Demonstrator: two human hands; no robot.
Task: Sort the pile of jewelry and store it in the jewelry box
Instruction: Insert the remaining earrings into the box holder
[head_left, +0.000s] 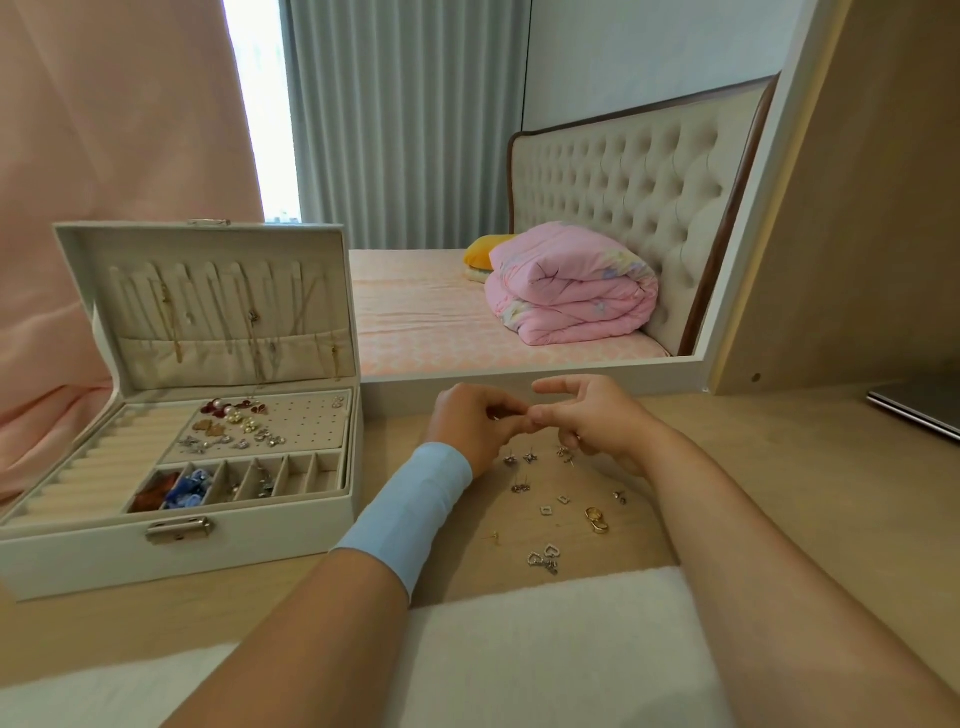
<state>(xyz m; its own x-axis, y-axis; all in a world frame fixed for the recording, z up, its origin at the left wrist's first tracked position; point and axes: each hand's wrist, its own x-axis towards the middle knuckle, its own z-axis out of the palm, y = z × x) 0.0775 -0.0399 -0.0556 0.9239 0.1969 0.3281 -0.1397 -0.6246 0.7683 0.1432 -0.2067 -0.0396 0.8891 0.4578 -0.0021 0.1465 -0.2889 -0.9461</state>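
An open white jewelry box (176, 558) stands at the left of the wooden table, with necklaces hung in its lid, earrings on the perforated pad (270, 426) and small compartments partly filled. Loose jewelry (550, 499) lies scattered on the table: studs, square charms, gold rings (597, 519) and heart pieces (545, 558). My left hand (467, 426), with a light blue band on the wrist, and my right hand (587, 421) meet above the pile. Their fingertips pinch one small piece of jewelry between them; it is too small to identify.
A mirror (519, 208) leans behind the table and reflects a bed and a pink duvet. A grey laptop edge (919, 410) lies at the far right. A white fabric (519, 649) covers the near table edge. A pink curtain hangs behind the box.
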